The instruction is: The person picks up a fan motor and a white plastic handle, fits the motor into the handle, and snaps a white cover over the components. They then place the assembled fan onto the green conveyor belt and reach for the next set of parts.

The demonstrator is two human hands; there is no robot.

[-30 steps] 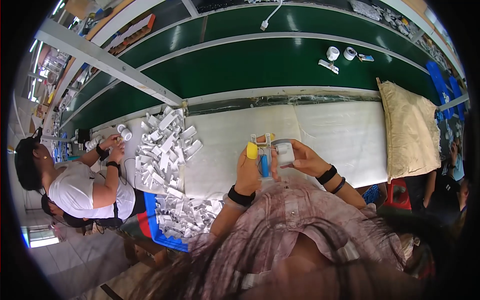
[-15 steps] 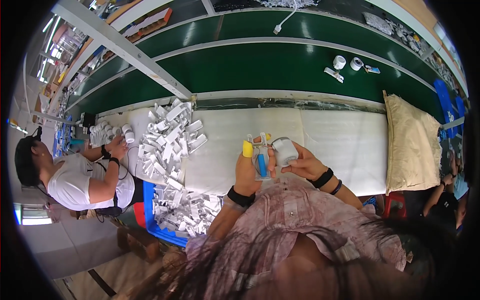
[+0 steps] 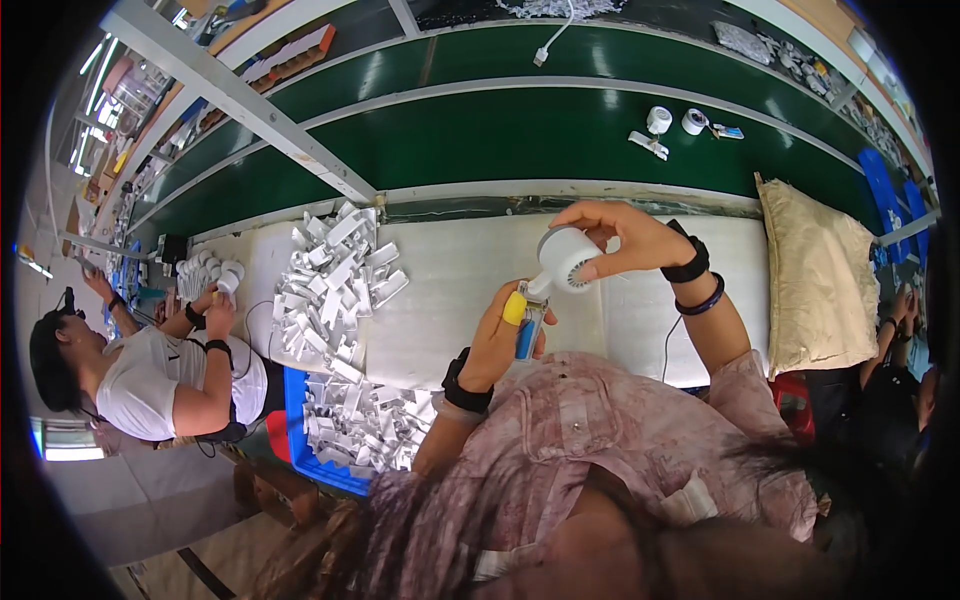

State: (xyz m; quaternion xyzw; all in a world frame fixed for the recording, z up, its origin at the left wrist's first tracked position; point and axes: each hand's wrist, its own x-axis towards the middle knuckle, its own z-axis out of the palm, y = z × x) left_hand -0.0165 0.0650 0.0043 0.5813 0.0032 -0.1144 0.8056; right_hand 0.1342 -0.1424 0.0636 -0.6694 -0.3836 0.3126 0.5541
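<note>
Left hand (image 3: 493, 343): fingers closed around a slim handle part (image 3: 537, 312) with a blue cylinder (image 3: 525, 343). White round housing (image 3: 565, 256) just beside the handle part's upper end, contact unclear; held between thumb and curved fingers of right hand (image 3: 630, 240).

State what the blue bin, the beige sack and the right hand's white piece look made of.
White piece: probably plastic, smooth with a soft sheen. Blue bin: likely moulded plastic, smooth, evenly coloured. Beige sack: perhaps woven plastic or cloth; wrinkled, ragged edges.
</note>
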